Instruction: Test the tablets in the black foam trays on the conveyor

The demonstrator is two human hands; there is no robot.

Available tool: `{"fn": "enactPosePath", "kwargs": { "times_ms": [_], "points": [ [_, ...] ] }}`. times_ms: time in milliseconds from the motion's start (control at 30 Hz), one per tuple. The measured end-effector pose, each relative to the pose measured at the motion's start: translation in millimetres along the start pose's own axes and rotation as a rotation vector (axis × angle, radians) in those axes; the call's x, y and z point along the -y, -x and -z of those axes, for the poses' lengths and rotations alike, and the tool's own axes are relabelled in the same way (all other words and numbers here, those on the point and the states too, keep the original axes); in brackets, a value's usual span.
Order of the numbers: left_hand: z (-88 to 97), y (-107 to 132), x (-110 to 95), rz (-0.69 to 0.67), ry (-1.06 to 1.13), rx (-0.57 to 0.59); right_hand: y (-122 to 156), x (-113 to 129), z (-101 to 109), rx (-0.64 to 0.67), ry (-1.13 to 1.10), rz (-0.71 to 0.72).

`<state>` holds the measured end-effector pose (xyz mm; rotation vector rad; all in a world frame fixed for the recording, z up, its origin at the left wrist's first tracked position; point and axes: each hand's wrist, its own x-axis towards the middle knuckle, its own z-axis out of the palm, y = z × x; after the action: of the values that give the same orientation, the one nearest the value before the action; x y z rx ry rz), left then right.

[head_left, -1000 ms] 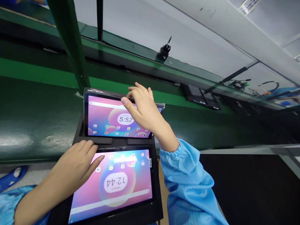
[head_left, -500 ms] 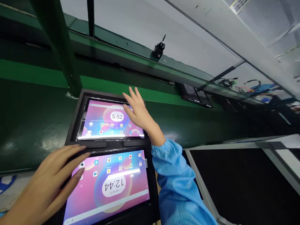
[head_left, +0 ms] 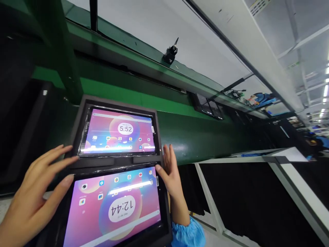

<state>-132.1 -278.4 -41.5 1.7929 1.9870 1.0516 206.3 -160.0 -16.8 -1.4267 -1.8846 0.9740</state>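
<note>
A black foam tray (head_left: 123,160) holds two lit tablets in separate recesses. The upper tablet (head_left: 100,124) shows 5:52 upright to me, with clear film around its edges. In the lower recess, the other tablet (head_left: 87,223) reads 12:44 upside down. My left hand (head_left: 38,192) lies at the tray's left side, fingers spread and tips at the rim between the tablets. On the right side, my right hand (head_left: 172,178) has its thumb over the rim and its fingers along the outer wall, closed on that edge. A blue sleeve covers that wrist.
Another dark tray (head_left: 42,113) stands at the left on the green belt (head_left: 195,137). Farther right along the line is a black tray (head_left: 205,106) with dark panels. A black plug adapter (head_left: 170,55) sits on the shelf above. Grey-framed black panels (head_left: 252,199) border the right.
My right hand has gone from above the upper tablet down to the tray's right edge. My left hand has moved off the lower screen to the left rim. A dark tray has appeared at left.
</note>
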Motion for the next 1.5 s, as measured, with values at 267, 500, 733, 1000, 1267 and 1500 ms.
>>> {"fn": "enactPosePath", "kwargs": {
  "times_ms": [267, 500, 733, 1000, 1267, 1500],
  "points": [
    [2.4, 13, -7, -0.128, 0.013, -0.019, -5, 61, -38, 0.401, 0.412, 0.685],
    [0.7, -18, -2, -0.041, -0.045, -0.078, -14, 73, -66, 0.506, 0.671, 0.591],
    [-3.7, -39, 3, -0.135, -0.13, 0.019, -19, 103, -49, 0.553, 0.536, 0.385],
    [-4.4, -43, 9, -0.103, -0.154, 0.191, -28, 110, -43, 0.623, 0.521, 0.36],
    [2.9, -17, 0, 0.002, 0.058, 0.012, -36, 104, -50, 0.668, 0.517, 0.331],
    [-1.3, -9, 2, 0.042, 0.103, 0.036, -39, 108, -44, 0.679, 0.447, 0.316]
  ]
}}
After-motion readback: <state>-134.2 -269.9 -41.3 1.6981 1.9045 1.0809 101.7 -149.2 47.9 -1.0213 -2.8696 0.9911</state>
